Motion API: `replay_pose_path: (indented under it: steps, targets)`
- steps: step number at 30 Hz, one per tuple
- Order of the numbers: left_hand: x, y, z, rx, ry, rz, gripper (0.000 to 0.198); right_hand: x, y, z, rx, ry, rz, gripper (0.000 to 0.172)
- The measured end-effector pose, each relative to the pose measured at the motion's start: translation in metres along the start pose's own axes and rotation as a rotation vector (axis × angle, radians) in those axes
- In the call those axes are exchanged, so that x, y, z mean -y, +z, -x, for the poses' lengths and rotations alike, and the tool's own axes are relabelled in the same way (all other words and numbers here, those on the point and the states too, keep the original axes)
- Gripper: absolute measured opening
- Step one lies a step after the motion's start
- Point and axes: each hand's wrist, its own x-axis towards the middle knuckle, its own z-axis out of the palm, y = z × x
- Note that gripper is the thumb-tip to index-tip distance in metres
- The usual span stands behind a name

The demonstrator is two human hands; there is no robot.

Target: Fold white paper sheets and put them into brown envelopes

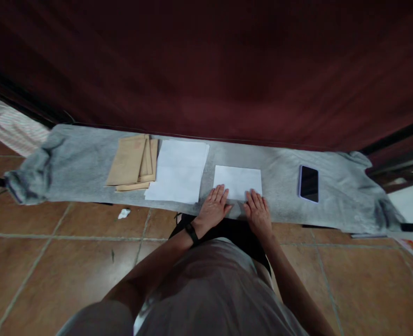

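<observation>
A small white sheet of paper point(238, 178), perhaps folded, lies flat on the cloth-covered board in front of me. My left hand point(213, 205) rests flat on its lower left corner, fingers stretched out; a dark band circles that wrist. On the lower right corner lies my right hand point(258, 212), its fingers also extended. Neither hand grips anything. Left of the small sheet is a stack of larger white paper point(180, 170), with slightly uneven edges. Beside that stack, further left, several brown envelopes point(127, 161) overlap one another.
A phone point(309, 183) with a dark screen lies to the right. Grey cloth point(83, 163) covers the narrow board, bunched at both ends. Behind it hangs a dark red curtain point(220, 74). A crumpled white scrap point(124, 213) is on the tiled floor point(97, 266).
</observation>
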Motion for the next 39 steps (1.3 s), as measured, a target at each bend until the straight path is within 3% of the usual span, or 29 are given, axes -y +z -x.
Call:
replay_pose_path:
  steps: [5,12,19,25,29,39]
  targets:
    - [0.002,-0.014,-0.011,0.055,0.048,-0.082,0.045,0.002,0.002,0.000,-0.016,0.006,0.015,0.053]
    - [0.010,-0.026,-0.015,0.105,0.117,-0.108,0.049,0.004,-0.001,-0.001,-0.007,0.021,-0.011,0.052]
    - [0.010,-0.013,-0.012,0.040,0.086,-0.078,0.051,0.018,-0.009,-0.012,0.020,0.044,-0.074,0.051]
    - [-0.013,0.004,-0.015,-0.026,0.164,0.023,0.054,0.026,-0.010,-0.017,0.088,-0.045,-0.089,0.050]
    - [-0.022,0.012,-0.013,-0.031,0.118,0.027,0.056,0.021,-0.012,-0.013,0.106,-0.047,-0.055,0.049]
    - [-0.006,0.005,0.005,-0.028,-0.025,-0.027,0.063,-0.001,-0.016,0.002,0.079,0.016,-0.012,0.052]
